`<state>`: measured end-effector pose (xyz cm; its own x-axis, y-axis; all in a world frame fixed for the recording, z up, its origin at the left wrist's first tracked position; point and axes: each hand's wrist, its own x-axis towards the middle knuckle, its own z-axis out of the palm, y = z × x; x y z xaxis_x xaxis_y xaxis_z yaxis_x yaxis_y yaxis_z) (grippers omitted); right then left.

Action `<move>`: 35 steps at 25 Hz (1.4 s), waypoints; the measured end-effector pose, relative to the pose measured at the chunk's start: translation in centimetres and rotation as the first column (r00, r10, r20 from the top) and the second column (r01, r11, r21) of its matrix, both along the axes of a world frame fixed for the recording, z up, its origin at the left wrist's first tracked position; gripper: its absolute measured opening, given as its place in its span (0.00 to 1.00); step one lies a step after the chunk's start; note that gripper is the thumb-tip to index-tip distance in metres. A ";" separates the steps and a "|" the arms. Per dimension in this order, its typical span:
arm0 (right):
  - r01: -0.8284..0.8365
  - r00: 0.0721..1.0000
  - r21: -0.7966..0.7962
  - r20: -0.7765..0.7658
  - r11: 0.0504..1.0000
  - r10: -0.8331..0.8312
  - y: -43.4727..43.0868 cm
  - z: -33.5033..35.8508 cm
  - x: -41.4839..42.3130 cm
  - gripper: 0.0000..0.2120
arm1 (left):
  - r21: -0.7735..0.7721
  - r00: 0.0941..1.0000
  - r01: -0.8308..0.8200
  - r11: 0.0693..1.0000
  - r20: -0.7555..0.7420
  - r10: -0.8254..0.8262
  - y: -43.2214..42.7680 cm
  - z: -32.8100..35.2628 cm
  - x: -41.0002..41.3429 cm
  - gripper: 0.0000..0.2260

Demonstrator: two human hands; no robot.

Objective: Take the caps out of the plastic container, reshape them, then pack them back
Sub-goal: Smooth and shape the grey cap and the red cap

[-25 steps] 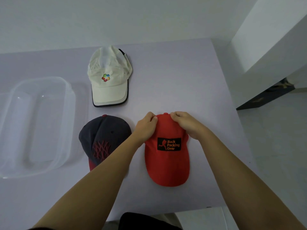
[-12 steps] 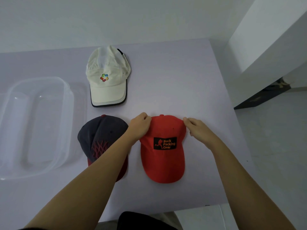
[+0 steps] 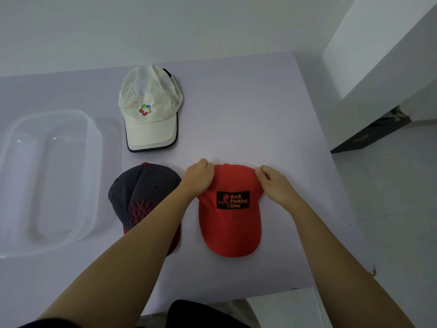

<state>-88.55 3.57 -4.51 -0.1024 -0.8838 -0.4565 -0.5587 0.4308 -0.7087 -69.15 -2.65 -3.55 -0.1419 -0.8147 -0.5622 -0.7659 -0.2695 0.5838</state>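
Barely anything shifted since a moment before: both hands stayed at the red cap's (image 3: 230, 209) crown. Left hand (image 3: 199, 177) and right hand (image 3: 274, 183) pinched its sides, fingers closed on fabric. Plastic container (image 3: 94, 147) sat empty, far left on the table (image 3: 260, 110).
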 end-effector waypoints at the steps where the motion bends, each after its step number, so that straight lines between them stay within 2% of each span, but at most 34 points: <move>1: -0.009 1.000 -0.009 -0.015 1.000 0.009 -0.1 -0.1 -0.2 0.18 | 0.062 1.000 0.027 0.998 -0.002 -0.027 -0.1 0.0 0.1 0.14; 3: -0.017 0.999 0.016 0.029 1.000 0.017 -0.3 -0.2 -0.3 0.19 | 0.163 0.999 0.031 0.986 -0.020 -0.029 -0.7 0.4 0.2 0.19; 5: 0.002 0.990 0.074 0.142 0.997 -0.013 -0.4 -0.7 -0.1 0.21 | 0.260 0.987 0.009 0.965 -0.155 0.033 -1.7 0.6 0.2 0.22; 6: 0.017 0.985 0.075 0.172 0.997 -0.030 -0.5 -1.0 0.1 0.20 | 0.271 0.974 0.015 0.963 -0.221 0.048 -2.0 0.6 0.1 0.21; 8: 0.052 0.983 0.044 0.176 0.998 -0.059 -0.4 -1.6 0.7 0.20 | 0.216 0.963 0.039 0.976 -0.268 0.021 -2.1 0.5 -0.1 0.15; 11: 0.110 0.979 0.003 0.174 0.994 -0.108 -0.2 -1.9 1.4 0.23 | 0.035 0.979 0.099 0.995 -0.182 -0.091 -2.0 0.1 -0.3 0.12; 15: 0.117 0.983 0.079 0.132 0.990 -0.127 -0.5 -2.0 1.5 0.40 | -0.043 0.979 0.119 0.992 -0.160 -0.124 -1.5 0.2 -0.4 0.13; 17: 0.113 0.973 0.122 0.187 0.986 -0.134 -0.5 -1.8 1.3 0.45 | -0.047 0.980 0.105 0.993 -0.162 -0.111 -1.3 0.1 -0.3 0.13; 20: 0.036 0.945 0.059 0.323 0.998 -0.053 -0.2 -1.8 1.3 0.38 | -0.075 0.981 0.093 0.993 -0.163 -0.105 -1.0 -0.1 -0.2 0.13; 25: 0.036 0.957 0.080 0.285 0.996 -0.058 -0.2 -1.9 1.9 0.28 | -0.092 0.984 0.083 0.992 -0.151 -0.096 -1.0 -0.4 0.1 0.13; 28: 0.034 0.967 0.125 0.247 0.992 -0.064 -0.6 -1.8 1.7 0.28 | -0.078 0.986 0.056 0.995 -0.151 -0.067 -1.2 -0.5 0.0 0.14; 32: -0.047 0.952 0.139 0.307 0.989 0.002 -0.9 -1.4 1.5 0.26 | -0.154 0.989 0.065 0.986 -0.119 -0.084 -1.5 -0.6 0.1 0.14; 35: -0.031 0.950 0.147 0.313 0.989 -0.017 -1.1 -1.3 1.6 0.26 | -0.162 0.986 0.030 0.986 -0.156 -0.055 -1.3 -0.9 0.0 0.13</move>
